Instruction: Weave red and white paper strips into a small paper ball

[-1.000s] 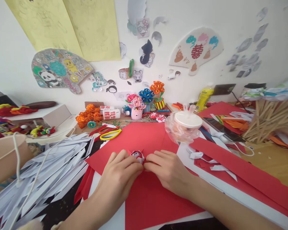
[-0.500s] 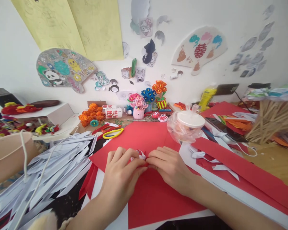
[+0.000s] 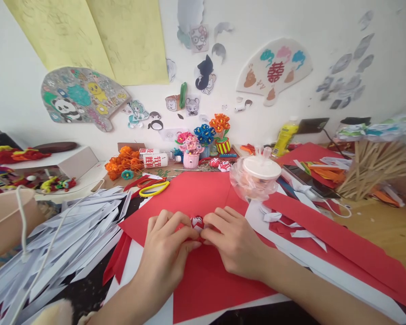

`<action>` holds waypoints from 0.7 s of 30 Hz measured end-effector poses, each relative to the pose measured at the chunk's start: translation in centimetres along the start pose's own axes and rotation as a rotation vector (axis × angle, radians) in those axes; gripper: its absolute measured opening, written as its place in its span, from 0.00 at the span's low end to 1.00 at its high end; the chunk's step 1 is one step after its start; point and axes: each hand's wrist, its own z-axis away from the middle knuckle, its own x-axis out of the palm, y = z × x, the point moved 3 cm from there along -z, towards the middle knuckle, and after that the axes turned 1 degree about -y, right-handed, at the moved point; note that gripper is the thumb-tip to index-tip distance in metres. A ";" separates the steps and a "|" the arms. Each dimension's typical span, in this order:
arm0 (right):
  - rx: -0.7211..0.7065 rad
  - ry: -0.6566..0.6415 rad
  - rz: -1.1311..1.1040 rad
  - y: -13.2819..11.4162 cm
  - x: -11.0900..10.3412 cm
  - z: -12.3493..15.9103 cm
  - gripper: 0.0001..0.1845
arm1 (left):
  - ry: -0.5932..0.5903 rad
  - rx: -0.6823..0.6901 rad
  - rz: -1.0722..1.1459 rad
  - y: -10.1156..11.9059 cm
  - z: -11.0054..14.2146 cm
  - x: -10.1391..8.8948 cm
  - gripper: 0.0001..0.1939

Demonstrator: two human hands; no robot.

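Between my two hands is a small red and white folded paper piece [image 3: 197, 222], partly covered by my fingers. My left hand [image 3: 167, 246] pinches its left side with thumb and fingertips. On the other side my right hand [image 3: 235, 241] grips it, fingers bent and close to the left fingertips. Both hands are just over a large sheet of red paper [image 3: 203, 289]. Similar red and white folded pieces [image 3: 219, 165] lie behind the sheet.
White paper strips [image 3: 84, 225] pile up at left beside a pinkish tub [image 3: 6, 221]. Yellow-handled scissors [image 3: 154, 189] lie past the red sheet. A lidded container in plastic [image 3: 257, 174] stands behind my right hand. Flower ornaments [image 3: 191, 151] line the wall.
The fingers have shifted slightly around the folded piece, and more of its red and white pattern shows. The whole view has drifted, moving the surroundings a little to the left.
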 end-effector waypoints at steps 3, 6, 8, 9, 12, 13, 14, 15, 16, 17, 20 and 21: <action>0.084 0.035 -0.109 0.2 -0.5 -0.1 0.09 | -0.018 -0.014 0.002 0.2 -0.5 -0.6 0.08; 0.239 0.113 -0.327 0.8 -1.2 -0.3 0.06 | -0.039 -0.039 0.053 0.0 -0.7 -1.0 0.07; 0.352 0.092 -0.469 1.3 -1.2 -0.3 0.17 | -0.067 -0.074 0.116 -0.3 -0.9 -1.1 0.08; 0.397 0.049 -0.525 1.5 -1.0 -0.3 0.25 | -0.091 -0.100 0.144 -0.5 -0.9 -1.0 0.08; 0.484 -0.101 -0.640 1.7 -0.1 -0.2 0.42 | -0.161 -0.197 0.208 -0.7 -0.9 -0.7 0.07; 0.505 -0.125 -0.670 1.7 0.2 -0.2 0.42 | -0.173 -0.224 0.228 -0.7 -0.9 -0.6 0.08; 0.521 -0.132 -0.696 1.7 0.3 -0.2 0.40 | -0.177 -0.242 0.249 -0.7 -0.9 -0.5 0.08; 0.530 -0.123 -0.717 1.7 0.4 -0.3 0.38 | -0.175 -0.251 0.269 -0.6 -0.8 -0.5 0.08; 0.532 -0.108 -0.729 1.6 0.5 -0.4 0.34 | -0.171 -0.256 0.285 -0.5 -0.7 -0.4 0.08; 0.526 -0.092 -0.730 1.5 0.4 -0.4 0.30 | -0.170 -0.259 0.297 -0.3 -0.7 -0.3 0.08; 0.482 -0.056 -0.676 1.3 0.1 -0.6 0.23 | -0.180 -0.255 0.334 -0.1 -0.5 -0.4 0.07; 0.468 -0.046 -0.653 1.3 0.0 -0.6 0.23 | -0.181 -0.253 0.350 0.0 -0.5 -0.5 0.06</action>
